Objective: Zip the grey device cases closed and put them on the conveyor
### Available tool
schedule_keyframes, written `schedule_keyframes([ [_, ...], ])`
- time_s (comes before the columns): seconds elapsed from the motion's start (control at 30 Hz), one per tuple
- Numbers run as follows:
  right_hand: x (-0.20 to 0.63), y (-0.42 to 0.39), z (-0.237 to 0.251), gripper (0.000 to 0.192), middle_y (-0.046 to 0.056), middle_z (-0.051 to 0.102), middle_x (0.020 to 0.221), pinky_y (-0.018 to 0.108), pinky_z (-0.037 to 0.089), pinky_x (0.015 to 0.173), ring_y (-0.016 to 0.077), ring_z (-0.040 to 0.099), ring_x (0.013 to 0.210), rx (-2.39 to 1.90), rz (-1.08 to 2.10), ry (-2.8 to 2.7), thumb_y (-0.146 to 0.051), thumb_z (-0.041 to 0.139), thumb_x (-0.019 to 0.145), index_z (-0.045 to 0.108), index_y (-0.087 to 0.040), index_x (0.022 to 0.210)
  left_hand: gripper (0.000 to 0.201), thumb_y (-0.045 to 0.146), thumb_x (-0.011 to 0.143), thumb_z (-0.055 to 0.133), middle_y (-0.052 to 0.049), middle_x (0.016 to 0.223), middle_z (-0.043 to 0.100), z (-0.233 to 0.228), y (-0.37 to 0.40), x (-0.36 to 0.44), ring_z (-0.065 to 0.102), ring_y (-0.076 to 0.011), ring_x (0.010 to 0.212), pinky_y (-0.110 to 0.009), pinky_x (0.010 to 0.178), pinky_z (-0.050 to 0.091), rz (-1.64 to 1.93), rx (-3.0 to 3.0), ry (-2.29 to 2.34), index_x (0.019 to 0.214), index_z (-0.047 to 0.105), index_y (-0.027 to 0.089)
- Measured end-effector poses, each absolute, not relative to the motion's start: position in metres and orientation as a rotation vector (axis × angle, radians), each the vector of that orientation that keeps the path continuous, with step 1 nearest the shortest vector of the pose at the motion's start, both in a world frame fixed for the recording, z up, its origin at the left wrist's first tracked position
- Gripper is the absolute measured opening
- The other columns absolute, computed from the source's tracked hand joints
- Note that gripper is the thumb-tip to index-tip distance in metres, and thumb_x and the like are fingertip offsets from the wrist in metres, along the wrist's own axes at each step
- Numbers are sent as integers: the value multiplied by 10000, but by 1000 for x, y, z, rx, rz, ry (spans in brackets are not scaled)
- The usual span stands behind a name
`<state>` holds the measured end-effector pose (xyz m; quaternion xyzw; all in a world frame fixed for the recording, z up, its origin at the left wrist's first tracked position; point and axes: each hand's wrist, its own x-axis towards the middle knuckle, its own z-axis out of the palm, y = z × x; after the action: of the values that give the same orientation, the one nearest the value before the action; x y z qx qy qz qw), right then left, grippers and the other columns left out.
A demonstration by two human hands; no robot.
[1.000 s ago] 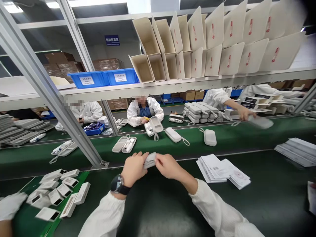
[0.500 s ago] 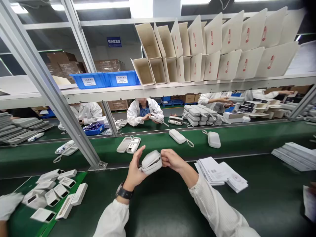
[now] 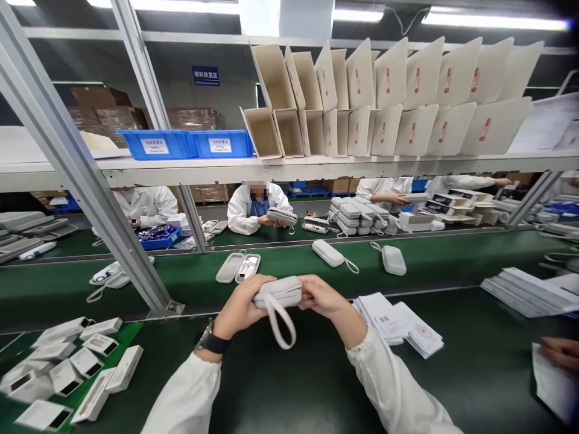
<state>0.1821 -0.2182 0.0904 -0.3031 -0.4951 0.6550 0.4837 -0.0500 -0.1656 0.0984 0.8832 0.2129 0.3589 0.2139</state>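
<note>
A light grey zip case (image 3: 279,289) is held up in front of me above the dark green bench. My left hand (image 3: 241,306) wraps round its left end, thumb side toward the top. At the other end, my right hand (image 3: 322,296) has its fingers pinched on the edge along the seam; whether a zipper pull is between them is hidden. A pale wrist strap (image 3: 288,342) dangles in a loop from the front of the case. Just beyond, an open case (image 3: 230,267) with white items inside lies on the green conveyor (image 3: 280,255).
Two closed cases, one left (image 3: 328,253) and one right (image 3: 393,259), lie on the conveyor. White boxes (image 3: 85,363) spread at left; leaflets (image 3: 393,322) lie at right. A metal post (image 3: 136,241) and overhead shelf (image 3: 316,164) frame the view. A co-worker's hand (image 3: 561,352) shows at far right.
The case has turned, bringing its strap to the front, and its gap looks narrower. Both hands stay on it. The gloved hand at far left has gone from view.
</note>
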Motion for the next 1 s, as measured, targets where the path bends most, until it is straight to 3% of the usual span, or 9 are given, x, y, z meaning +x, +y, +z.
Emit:
schedule_keyframes([
  [0.13,167,-235,101,447,-111,227,546,250,205,522,41,160,455,-631,1589,-1263,-454,631,923,362,-206,666,563,394,696,869,-74,1103,729,67,-171,-49,706,-267,998,-385,896,587,1181,2170,748,1193,665,226],
  [0.27,155,-241,99,460,-106,274,538,243,220,501,46,194,449,-735,1505,-1293,-497,633,913,377,-206,666,497,432,676,878,-85,1130,723,43,-180,-47,690,-295,1058,-434,955,578,1230,2191,758,1101,718,230],
  [0.43,149,-236,93,484,-104,299,510,229,185,468,51,202,458,-902,1419,-1299,-547,674,859,409,-201,648,537,552,770,772,-111,1077,727,28,-184,-48,699,-308,993,-496,899,599,1438,1989,848,1128,683,161],
  [0.53,149,-238,97,488,-109,268,520,234,189,471,47,181,454,-828,1466,-1255,-517,660,873,365,-209,636,474,470,755,811,-101,1168,708,29,-184,-50,668,-332,1110,-517,998,551,1272,2189,815,1135,696,211],
  [0.6,150,-241,102,476,-105,271,528,235,176,465,50,187,456,-833,1427,-1248,-495,646,890,364,-209,634,477,424,730,839,-95,1157,710,33,-181,-50,680,-326,1086,-501,964,570,1211,2266,828,1140,692,230],
  [0.7,152,-244,108,467,-104,268,527,236,178,468,53,192,460,-826,1389,-1260,-481,624,910,359,-210,638,534,370,698,867,-90,1105,724,42,-176,-47,710,-299,1007,-459,884,607,1200,2230,799,1168,663,218],
  [0.9,145,-252,109,400,-67,364,589,238,253,524,80,306,544,-807,1169,-1501,-441,527,976,405,-196,685,760,253,652,892,-99,1267,686,61,-192,-46,675,-296,1144,-485,1014,561,1308,2041,486,1319,527,244],
  [1.0,142,-254,109,389,-59,369,608,237,259,528,84,311,567,-903,1066,-1586,-413,512,977,408,-191,674,733,213,697,862,-96,1324,664,66,-210,-54,663,-287,1181,-478,1047,548,1356,1926,485,1343,518,258],
])
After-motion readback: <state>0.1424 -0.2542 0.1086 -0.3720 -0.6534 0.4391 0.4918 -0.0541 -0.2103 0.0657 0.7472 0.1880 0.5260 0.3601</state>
